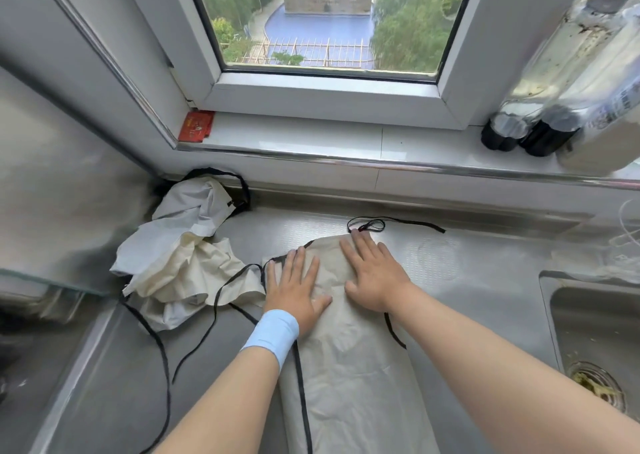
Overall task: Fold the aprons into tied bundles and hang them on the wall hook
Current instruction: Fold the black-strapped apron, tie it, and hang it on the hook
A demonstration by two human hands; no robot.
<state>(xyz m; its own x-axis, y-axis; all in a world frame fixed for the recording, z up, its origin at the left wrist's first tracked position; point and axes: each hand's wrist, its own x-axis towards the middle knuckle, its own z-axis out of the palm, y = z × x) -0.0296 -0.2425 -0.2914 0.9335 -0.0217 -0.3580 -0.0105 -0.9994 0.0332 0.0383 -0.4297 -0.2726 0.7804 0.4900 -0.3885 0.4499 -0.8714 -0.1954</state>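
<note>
Folded apron (349,367) being pressed flat by the left hand (294,287) and right hand (374,273).
The cream apron is lying as a long narrow strip on the steel surface (467,263); both hands (a blue band (272,332) is circling the left wrist) are resting on its far end, fingers straight and spread. Its black tie (398,223) is trailing beyond the fingertips. Crumpled aprons (180,263) are sitting to the left, a sink (595,332) to the right.

Steel counter (450,263) — white-framed window (325,93) above, daylight, sink (595,315) at right.
</note>
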